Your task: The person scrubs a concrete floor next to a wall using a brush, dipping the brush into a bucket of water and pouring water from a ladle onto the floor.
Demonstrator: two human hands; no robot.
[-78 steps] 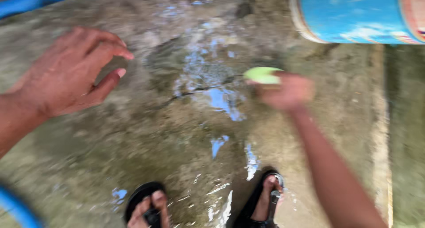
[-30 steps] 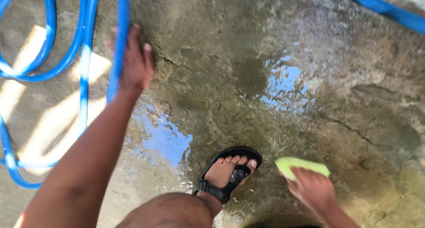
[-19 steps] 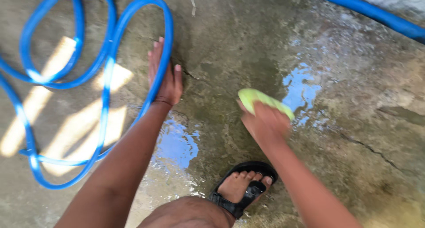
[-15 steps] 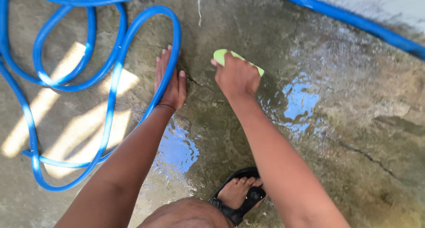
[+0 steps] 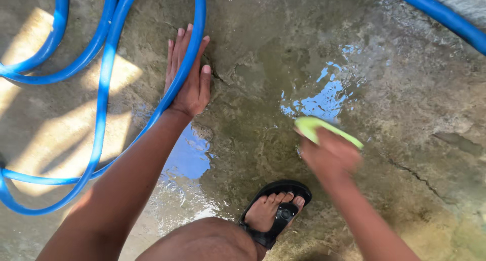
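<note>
Two hands low over wet concrete floor [image 5: 405, 78]: left hand [image 5: 188, 76] flat, fingers together, pinning blue hose [image 5: 104, 84]; right hand [image 5: 329, 154] clamped on green sponge [image 5: 324, 130], right of hose; scrub firmly in overlapping strokes, best

I'm looking down at an outdoor wash area or yard: a rough, cracked concrete floor [image 5: 405, 104], wet, with puddles [image 5: 324, 96] at 1 o'clock mirroring blue sky. A blue garden hose [image 5: 104, 84] coils at 10 o'clock under patches of sunlight.
</note>
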